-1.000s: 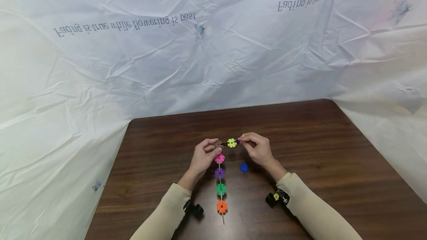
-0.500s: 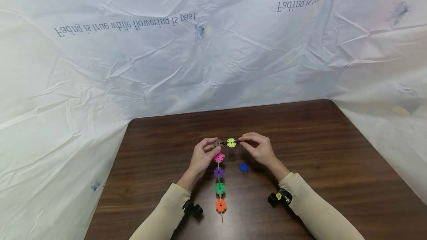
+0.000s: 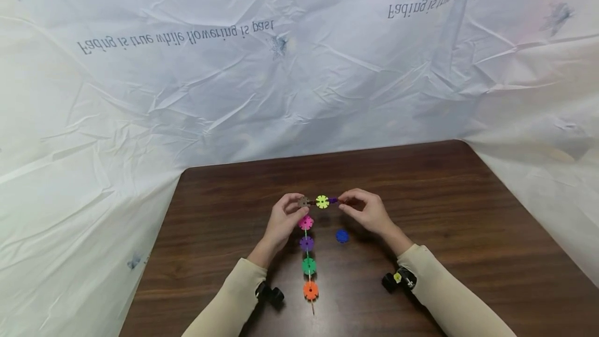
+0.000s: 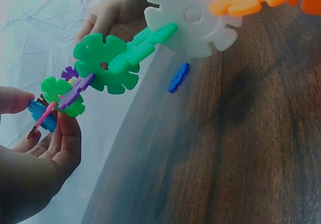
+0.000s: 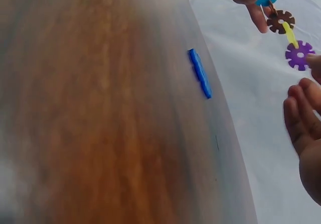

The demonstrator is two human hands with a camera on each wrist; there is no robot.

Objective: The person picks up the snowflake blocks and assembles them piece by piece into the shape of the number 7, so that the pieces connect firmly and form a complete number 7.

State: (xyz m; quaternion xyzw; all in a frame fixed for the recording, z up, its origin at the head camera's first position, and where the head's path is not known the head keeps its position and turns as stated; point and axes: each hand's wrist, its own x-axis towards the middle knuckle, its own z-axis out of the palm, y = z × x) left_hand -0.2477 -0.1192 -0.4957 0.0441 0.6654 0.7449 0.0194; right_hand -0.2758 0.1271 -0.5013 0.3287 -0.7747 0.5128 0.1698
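Note:
A chain of slotted plastic snowflake discs runs up the table and bends right at its far end. My left hand (image 3: 282, 218) pinches a blue disc (image 4: 41, 115) at the bend, between thumb and fingers. Beside it are a brown disc (image 5: 281, 21) and a yellow disc (image 3: 322, 202). The chain's right end is a purple disc (image 5: 299, 56). My right hand (image 3: 369, 213) is right at that purple disc, thumb and fingers parted, with one fingertip overlapping its edge in the right wrist view. Nearer discs include pink (image 3: 306, 222), green (image 3: 309, 266) and orange (image 3: 311, 290).
One loose blue disc (image 3: 342, 236) lies on the dark wooden table (image 3: 421, 181), right of the chain. White sheeting (image 3: 299, 92) with printed words hangs behind the table and along its sides. Each wrist wears a black camera.
My right hand has drawn slightly right, and its fingertips have parted, so more of the purple end disc shows. My left hand keeps its hold, and the chain has shifted a little left.

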